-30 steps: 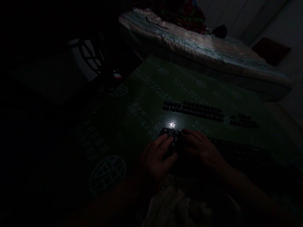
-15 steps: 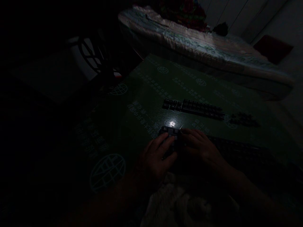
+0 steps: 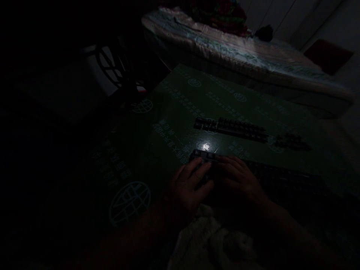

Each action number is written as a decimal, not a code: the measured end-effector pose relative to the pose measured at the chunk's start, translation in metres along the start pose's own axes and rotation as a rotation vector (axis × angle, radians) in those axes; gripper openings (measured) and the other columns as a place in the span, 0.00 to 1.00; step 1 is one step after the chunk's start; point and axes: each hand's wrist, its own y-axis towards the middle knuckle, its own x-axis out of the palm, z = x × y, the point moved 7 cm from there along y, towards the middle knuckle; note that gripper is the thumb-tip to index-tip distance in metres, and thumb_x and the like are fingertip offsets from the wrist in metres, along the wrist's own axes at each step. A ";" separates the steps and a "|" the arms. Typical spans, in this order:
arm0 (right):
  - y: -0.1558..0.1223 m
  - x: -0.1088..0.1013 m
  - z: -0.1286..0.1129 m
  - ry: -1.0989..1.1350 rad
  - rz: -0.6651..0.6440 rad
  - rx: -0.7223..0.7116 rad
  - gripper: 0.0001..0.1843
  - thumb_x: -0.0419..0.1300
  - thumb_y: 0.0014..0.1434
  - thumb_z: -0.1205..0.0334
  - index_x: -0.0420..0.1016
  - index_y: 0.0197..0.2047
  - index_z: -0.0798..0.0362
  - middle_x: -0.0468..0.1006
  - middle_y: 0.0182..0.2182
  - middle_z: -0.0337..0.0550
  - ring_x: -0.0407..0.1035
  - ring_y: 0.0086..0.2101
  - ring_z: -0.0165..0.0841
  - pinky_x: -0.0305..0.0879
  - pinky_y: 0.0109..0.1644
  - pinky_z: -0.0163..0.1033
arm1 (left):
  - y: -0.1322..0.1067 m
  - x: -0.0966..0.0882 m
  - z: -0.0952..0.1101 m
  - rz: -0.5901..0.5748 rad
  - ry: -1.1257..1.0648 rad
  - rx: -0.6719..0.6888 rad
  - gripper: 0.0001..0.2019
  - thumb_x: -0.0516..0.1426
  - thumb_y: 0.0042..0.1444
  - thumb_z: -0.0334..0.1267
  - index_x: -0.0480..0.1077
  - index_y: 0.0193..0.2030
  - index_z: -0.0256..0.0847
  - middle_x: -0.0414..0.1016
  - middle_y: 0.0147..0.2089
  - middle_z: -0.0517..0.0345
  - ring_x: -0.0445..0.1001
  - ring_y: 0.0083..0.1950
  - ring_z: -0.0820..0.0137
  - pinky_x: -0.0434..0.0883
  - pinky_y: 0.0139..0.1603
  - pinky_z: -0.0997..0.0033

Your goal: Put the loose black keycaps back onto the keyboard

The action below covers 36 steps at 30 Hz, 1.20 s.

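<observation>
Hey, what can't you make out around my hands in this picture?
In the head view:
Keys beneath your left hand: covered by the hand.
What your right hand touches: lost in shadow.
The keyboard's right end: swallowed by darkness.
Any markings on the separate black keys: too small and dim.

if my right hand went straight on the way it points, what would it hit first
Probably the left hand, close by at the dark keyboard, though the dimness leaves relative depth unclear.
</observation>
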 end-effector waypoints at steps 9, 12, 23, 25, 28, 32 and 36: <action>-0.018 0.002 -0.002 0.059 0.096 0.095 0.10 0.53 0.64 0.64 0.73 0.45 0.54 0.77 0.46 0.52 0.66 0.55 0.40 0.67 0.54 0.50 | -0.001 0.002 0.000 0.050 0.008 0.034 0.16 0.48 0.62 0.35 0.70 0.53 0.39 0.61 0.64 0.43 0.54 0.66 0.50 0.67 0.55 0.48; -0.022 0.005 0.003 0.130 0.135 0.172 0.11 0.55 0.62 0.66 0.72 0.48 0.51 0.77 0.46 0.49 0.67 0.54 0.39 0.70 0.53 0.48 | 0.000 0.002 0.000 -0.011 -0.012 0.017 0.17 0.49 0.61 0.35 0.69 0.55 0.40 0.60 0.65 0.43 0.54 0.66 0.50 0.66 0.57 0.47; -0.023 0.009 0.015 0.222 0.123 0.375 0.14 0.52 0.64 0.63 0.72 0.51 0.47 0.77 0.47 0.47 0.73 0.47 0.38 0.74 0.46 0.44 | 0.003 -0.007 -0.004 0.077 -0.044 -0.064 0.15 0.49 0.60 0.30 0.70 0.50 0.34 0.65 0.60 0.39 0.58 0.65 0.53 0.67 0.59 0.50; -0.027 0.011 0.018 0.221 0.108 0.423 0.15 0.51 0.65 0.62 0.71 0.53 0.47 0.77 0.47 0.48 0.73 0.47 0.38 0.75 0.46 0.44 | 0.003 -0.009 -0.005 0.127 -0.055 -0.076 0.14 0.50 0.59 0.29 0.69 0.50 0.31 0.66 0.59 0.37 0.58 0.65 0.54 0.67 0.60 0.51; -0.034 0.011 0.017 0.193 0.094 0.416 0.15 0.52 0.64 0.62 0.71 0.53 0.47 0.76 0.49 0.48 0.72 0.49 0.39 0.75 0.47 0.45 | 0.003 -0.012 -0.006 0.173 -0.071 -0.095 0.15 0.50 0.59 0.28 0.67 0.52 0.29 0.67 0.58 0.37 0.59 0.64 0.54 0.67 0.60 0.50; -0.039 0.014 0.018 0.208 0.043 0.427 0.15 0.54 0.64 0.61 0.71 0.54 0.48 0.74 0.52 0.50 0.70 0.52 0.40 0.74 0.49 0.47 | 0.002 -0.012 -0.006 0.182 -0.074 -0.096 0.15 0.51 0.59 0.26 0.65 0.53 0.27 0.66 0.58 0.36 0.59 0.64 0.53 0.67 0.60 0.48; -0.036 0.011 0.019 0.209 0.117 0.486 0.16 0.51 0.65 0.58 0.69 0.55 0.47 0.76 0.49 0.50 0.73 0.48 0.39 0.76 0.44 0.46 | 0.001 -0.011 -0.007 0.179 -0.059 -0.094 0.14 0.51 0.59 0.27 0.65 0.52 0.27 0.66 0.58 0.36 0.59 0.64 0.52 0.67 0.60 0.48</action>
